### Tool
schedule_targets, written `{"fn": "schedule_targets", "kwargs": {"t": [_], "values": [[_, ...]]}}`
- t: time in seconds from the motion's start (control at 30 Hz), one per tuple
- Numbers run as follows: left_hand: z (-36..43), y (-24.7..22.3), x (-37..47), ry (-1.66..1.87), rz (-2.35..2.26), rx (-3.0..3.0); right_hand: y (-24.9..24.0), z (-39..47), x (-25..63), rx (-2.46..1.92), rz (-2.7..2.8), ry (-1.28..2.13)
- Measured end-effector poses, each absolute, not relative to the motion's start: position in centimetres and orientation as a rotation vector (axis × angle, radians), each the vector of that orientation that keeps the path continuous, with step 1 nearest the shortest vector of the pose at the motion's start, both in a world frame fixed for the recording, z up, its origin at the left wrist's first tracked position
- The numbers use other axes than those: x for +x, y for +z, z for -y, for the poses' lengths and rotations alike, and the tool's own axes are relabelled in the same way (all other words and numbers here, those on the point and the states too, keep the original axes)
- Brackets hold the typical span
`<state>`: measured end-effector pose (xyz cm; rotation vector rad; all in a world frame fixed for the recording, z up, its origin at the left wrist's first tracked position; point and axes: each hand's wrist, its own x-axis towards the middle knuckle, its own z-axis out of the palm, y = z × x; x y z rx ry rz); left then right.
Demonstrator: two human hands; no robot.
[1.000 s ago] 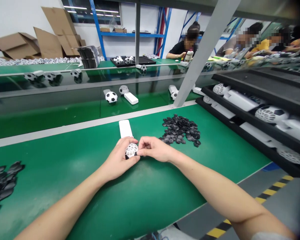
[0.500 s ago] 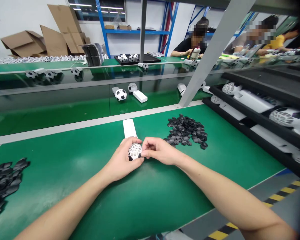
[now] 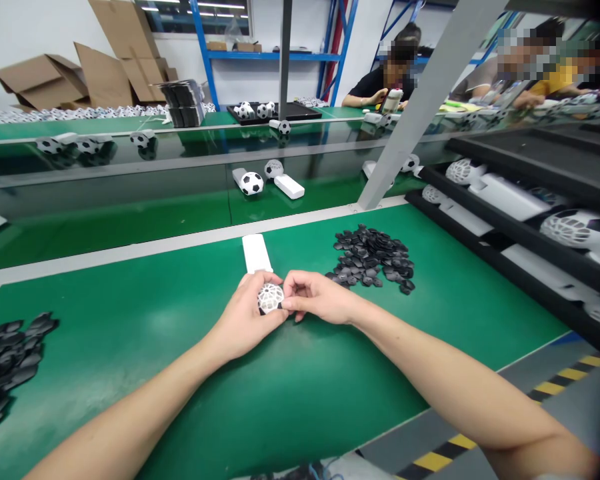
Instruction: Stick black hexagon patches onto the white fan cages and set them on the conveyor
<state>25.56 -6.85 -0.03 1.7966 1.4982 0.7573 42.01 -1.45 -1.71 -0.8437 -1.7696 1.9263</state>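
A white lattice ball [image 3: 271, 298] with a few black patches low on it sits at the middle of the green table. It joins or touches a white rectangular block [image 3: 257, 253] behind it. My left hand [image 3: 246, 315] is wrapped round the ball's left side. At its right edge my right hand [image 3: 316, 297] pinches with thumb and forefinger; whatever lies between those fingertips is too small to make out. A pile of small black pieces [image 3: 375, 257] lies behind and right of my right hand.
More black pieces [image 3: 10, 367] lie at the far left. Behind a metal rail [image 3: 180, 245], a belt [image 3: 195, 207] carries ball-and-block units [image 3: 251, 183]. A slanted grey post [image 3: 405, 127] and stacked black trays [image 3: 510, 260] stand at right. People sit across the belt.
The units on the belt have shifted slightly right, and a white block shows more at the left. Both hands keep nearly the same hold on the ball.
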Motion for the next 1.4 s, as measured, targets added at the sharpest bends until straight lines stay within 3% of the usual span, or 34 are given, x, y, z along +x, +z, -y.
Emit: {"fn": "schedule_targets", "kwargs": {"t": [0.2, 0.27, 0.4, 0.47, 0.63, 1.2, 1.27, 1.4], "values": [[6.7, -0.2, 25.4, 0.800, -1.446, 1.896, -1.7, 0.9, 41.9, -0.885, 1.989, 1.538], [6.5, -0.1, 25.2, 0.734, -1.418, 1.905, -1.2, -0.6, 42.8, -1.025, 2.112, 1.217], [6.3, -0.2, 24.7, 0.661, -1.408, 1.893, -0.5, -3.9, 46.0, -1.715, 2.134, 0.284], [6.2, -0.3, 24.4, 0.662, -1.392, 1.907, -0.7, -4.8, 47.2, -1.891, 2.126, 0.136], [6.0, -0.2, 23.8, 0.650, -1.275, 2.010, -1.6, -5.0, 47.5, -1.937, 2.209, 0.200], [6.1, 1.1, 23.5, 0.493, -1.508, 1.939, -0.8, -4.9, 47.7, -1.797, 2.202, 0.375], [5.9, 1.0, 23.5, 0.498, -1.528, 1.929, -0.3, -4.1, 46.9, -1.635, 2.241, 0.493], [5.4, 1.2, 22.7, 0.491, -1.431, 1.978, 0.3, -1.5, 44.9, -1.176, 2.148, 1.039]]}}
